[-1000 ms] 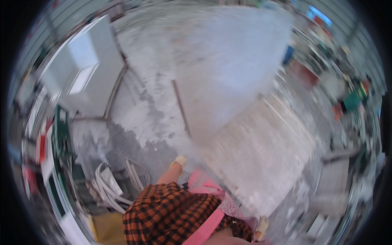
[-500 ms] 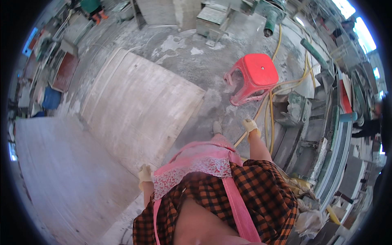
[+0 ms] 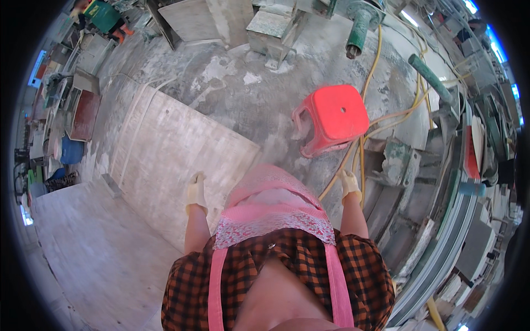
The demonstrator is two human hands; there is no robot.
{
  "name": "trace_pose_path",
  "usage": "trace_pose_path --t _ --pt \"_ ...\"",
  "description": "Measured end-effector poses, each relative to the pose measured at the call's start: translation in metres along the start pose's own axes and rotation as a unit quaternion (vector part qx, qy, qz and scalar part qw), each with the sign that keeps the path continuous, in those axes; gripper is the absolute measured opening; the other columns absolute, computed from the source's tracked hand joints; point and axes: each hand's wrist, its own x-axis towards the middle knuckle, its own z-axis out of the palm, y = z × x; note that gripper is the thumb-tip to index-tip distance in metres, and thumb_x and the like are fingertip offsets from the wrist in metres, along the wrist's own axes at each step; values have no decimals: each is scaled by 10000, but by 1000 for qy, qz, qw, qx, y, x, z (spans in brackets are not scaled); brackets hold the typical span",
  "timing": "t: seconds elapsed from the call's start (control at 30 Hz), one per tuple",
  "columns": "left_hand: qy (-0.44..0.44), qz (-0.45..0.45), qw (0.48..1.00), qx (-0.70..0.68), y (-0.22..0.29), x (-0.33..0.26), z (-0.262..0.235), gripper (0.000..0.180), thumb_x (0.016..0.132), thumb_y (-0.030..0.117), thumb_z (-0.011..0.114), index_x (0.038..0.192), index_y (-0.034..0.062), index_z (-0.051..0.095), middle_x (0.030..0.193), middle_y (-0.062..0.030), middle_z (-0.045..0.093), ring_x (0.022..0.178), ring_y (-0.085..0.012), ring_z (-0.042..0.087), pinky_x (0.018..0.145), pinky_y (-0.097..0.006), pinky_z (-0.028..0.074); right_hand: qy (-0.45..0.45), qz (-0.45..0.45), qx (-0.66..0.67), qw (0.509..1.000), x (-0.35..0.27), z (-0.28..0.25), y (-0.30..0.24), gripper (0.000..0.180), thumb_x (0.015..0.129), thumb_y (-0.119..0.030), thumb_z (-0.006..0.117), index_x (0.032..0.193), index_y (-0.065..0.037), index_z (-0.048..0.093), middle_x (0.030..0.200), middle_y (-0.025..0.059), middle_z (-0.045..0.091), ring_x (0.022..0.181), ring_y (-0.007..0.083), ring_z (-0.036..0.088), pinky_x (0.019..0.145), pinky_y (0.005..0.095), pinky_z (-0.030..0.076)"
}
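My left hand (image 3: pixel 196 191), in an off-white glove, hangs forward at my left side, above a large pale board (image 3: pixel 182 138). Its fingers look loosely apart, and nothing shows in them. On the other side hangs my right hand (image 3: pixel 349 185), gloved alike. Its fingers are mostly turned out of sight, and no held thing shows. Yellow hoses (image 3: pixel 361 165) run along the floor near that hand. Just ahead of it stands a red plastic stool (image 3: pixel 338 113), upright. A pink apron (image 3: pixel 270 215) with a floral band covers my front.
A second large board (image 3: pixel 99 248) lies at the left. Metal rails and frames (image 3: pixel 436 243) line the right side. Ahead are a green metal shaft (image 3: pixel 360 33) and a dusty box-like metal block (image 3: pixel 269 30). A person in orange boots (image 3: pixel 118 34) is far off at the upper left.
My left hand has swung forward from beside the apron, while my right hand has dropped back slightly. The view has shifted, and the stool appears closer and further left.
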Motion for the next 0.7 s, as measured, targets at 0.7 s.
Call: trace_pose_path --t 0.7 --pt "48 83 995 -27 167 395 164 349 881 316 570 1051 38 695 994 -197 698 944 -286 671 844 -367 499 43 -99 -91 990 215 20 -251 396 907 -344 503 1164 -50 571 1054 101 629 862 269 582 714 391 481"
